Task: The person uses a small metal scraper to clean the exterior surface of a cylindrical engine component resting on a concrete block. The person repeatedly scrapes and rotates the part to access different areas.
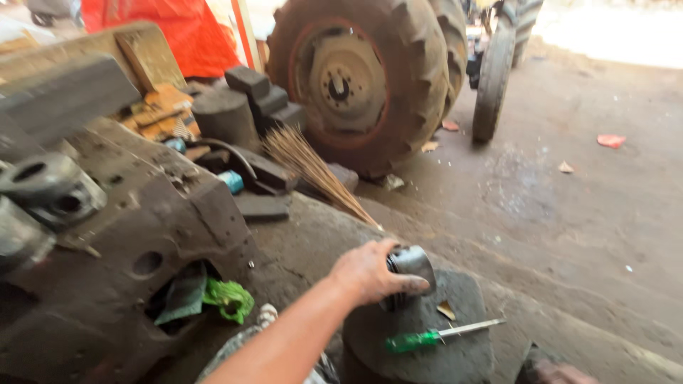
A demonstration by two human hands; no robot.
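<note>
My left hand (368, 272) reaches in from the bottom and grips a grey metal cylinder-shaped part (418, 262), fingers over its top and thumb along its lower side. The part rests on a round dark block (462, 359). A green-handled screwdriver (434, 336) lies on the same block just below the hand, its blade pointing right. My right hand is not clearly visible.
A large greasy metal casting (142, 235) fills the left, with a green rag (229, 297) tucked in it. Behind stand a straw broom (313, 167), dark blocks (263, 96), a big tractor tyre (405, 78) and a narrower wheel (494, 71). A blurred pinkish shape (562, 371) sits at the bottom right edge.
</note>
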